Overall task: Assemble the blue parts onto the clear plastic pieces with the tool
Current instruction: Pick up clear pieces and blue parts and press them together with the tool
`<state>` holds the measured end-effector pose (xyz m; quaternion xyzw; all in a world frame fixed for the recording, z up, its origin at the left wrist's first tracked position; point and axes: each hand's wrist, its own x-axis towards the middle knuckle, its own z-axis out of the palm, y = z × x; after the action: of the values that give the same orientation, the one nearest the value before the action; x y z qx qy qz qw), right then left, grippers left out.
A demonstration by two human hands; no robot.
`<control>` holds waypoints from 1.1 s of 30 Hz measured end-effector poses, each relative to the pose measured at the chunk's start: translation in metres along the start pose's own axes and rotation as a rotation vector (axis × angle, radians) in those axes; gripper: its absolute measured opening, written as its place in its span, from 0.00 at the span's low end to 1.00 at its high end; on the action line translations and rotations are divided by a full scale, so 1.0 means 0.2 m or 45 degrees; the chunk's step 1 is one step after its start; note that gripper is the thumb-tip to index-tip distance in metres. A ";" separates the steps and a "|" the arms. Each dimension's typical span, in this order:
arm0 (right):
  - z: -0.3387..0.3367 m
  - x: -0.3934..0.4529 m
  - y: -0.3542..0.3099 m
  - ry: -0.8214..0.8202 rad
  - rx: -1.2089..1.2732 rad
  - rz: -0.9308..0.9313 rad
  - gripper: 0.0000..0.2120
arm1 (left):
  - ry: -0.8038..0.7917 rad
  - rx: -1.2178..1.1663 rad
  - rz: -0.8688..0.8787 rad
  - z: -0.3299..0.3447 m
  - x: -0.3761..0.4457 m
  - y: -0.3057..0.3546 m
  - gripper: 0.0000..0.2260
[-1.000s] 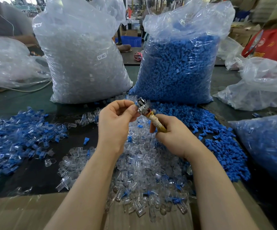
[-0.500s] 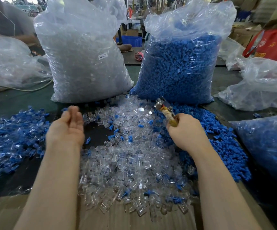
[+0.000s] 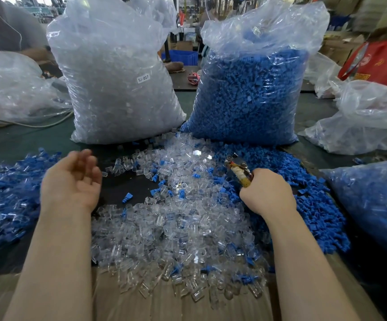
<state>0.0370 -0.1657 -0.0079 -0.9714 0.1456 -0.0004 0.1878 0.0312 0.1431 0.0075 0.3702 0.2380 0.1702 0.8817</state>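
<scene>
A heap of clear plastic pieces (image 3: 176, 228) fills the table's middle, with a few stray blue parts among them. Loose blue parts (image 3: 303, 195) lie in a band to its right. My right hand (image 3: 266, 193) grips the tool (image 3: 240, 172), a small metal-tipped tool with a taped handle, its tip pointing up and left over the edge of the blue parts. My left hand (image 3: 72, 181) hovers palm-up and empty, fingers relaxed, just right of the pile of assembled blue-and-clear pieces (image 3: 7, 200) at the left.
Two tall bags stand at the back: a bag of clear pieces (image 3: 118, 89) and a bag of blue parts (image 3: 250, 93). More plastic bags (image 3: 364, 126) lie at the right and far left. A bag of blue-and-clear pieces (image 3: 373, 205) sits at the right edge. Cardboard (image 3: 164, 306) lies along the near edge.
My left hand left the tool tip, swung left to the assembled pile, and has now turned palm-up, coming slightly back. My right hand lowered the tool toward the blue parts.
</scene>
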 end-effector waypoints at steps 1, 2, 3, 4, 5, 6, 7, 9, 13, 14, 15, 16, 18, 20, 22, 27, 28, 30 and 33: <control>0.01 0.00 0.00 -0.011 -0.013 -0.013 0.07 | -0.037 0.196 0.025 0.02 -0.01 -0.01 0.06; 0.01 0.00 -0.01 -0.012 -0.021 -0.015 0.07 | -0.098 0.442 0.036 0.04 -0.04 -0.03 0.04; 0.01 0.00 -0.01 -0.005 -0.022 -0.007 0.07 | -0.164 0.724 0.076 0.07 -0.05 -0.06 0.02; 0.01 0.00 -0.01 0.005 -0.020 0.006 0.07 | -0.232 0.970 0.102 0.09 -0.07 -0.08 0.02; 0.02 0.00 0.00 0.015 -0.015 0.016 0.07 | -0.297 1.182 0.135 0.11 -0.08 -0.11 0.02; 0.02 0.00 0.00 0.021 -0.010 0.021 0.07 | -0.356 1.359 0.156 0.12 -0.10 -0.14 0.02; 0.02 0.00 0.01 0.026 -0.006 0.020 0.07 | -0.402 1.531 0.162 0.13 -0.11 -0.16 0.03; 0.02 0.01 0.01 0.030 -0.002 0.014 0.08 | -0.427 1.793 0.141 0.13 -0.12 -0.18 0.07; 0.02 0.01 0.01 0.053 0.050 0.030 0.07 | -0.461 2.072 0.084 0.15 -0.12 -0.20 0.09; 0.02 0.01 0.01 0.063 0.063 0.032 0.07 | -0.471 2.110 0.101 0.15 -0.12 -0.21 0.08; 0.02 0.02 0.00 0.075 0.073 0.034 0.07 | -0.480 2.129 0.135 0.15 -0.13 -0.21 0.07; 0.02 0.02 0.00 0.089 0.082 0.033 0.07 | -0.489 2.133 0.161 0.16 -0.13 -0.21 0.07; 0.03 0.02 0.00 0.122 0.109 0.014 0.06 | -0.497 2.159 0.210 0.16 -0.13 -0.22 0.07; 0.03 0.02 0.00 0.168 0.156 -0.016 0.05 | -0.502 2.165 0.246 0.16 -0.13 -0.23 0.06; 0.03 0.02 0.00 0.221 0.198 -0.038 0.06 | -0.503 2.157 0.286 0.16 -0.13 -0.25 0.05; 0.02 0.01 -0.02 0.308 0.298 -0.122 0.08 | -0.525 2.228 0.428 0.16 -0.13 -0.29 0.04; 0.02 0.01 -0.02 0.312 0.325 -0.144 0.08 | -0.537 2.234 0.442 0.16 -0.13 -0.29 0.04; 0.02 0.00 -0.03 0.326 0.366 -0.174 0.07 | -0.541 2.252 0.469 0.16 -0.13 -0.29 0.05; 0.02 0.00 -0.04 0.351 0.403 -0.194 0.07 | -0.522 2.255 0.497 0.15 -0.12 -0.30 0.03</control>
<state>0.0387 -0.1573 -0.0092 -0.9286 0.0942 -0.1703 0.3158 0.0353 0.0747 -0.0103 0.9646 0.0541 0.0029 0.2580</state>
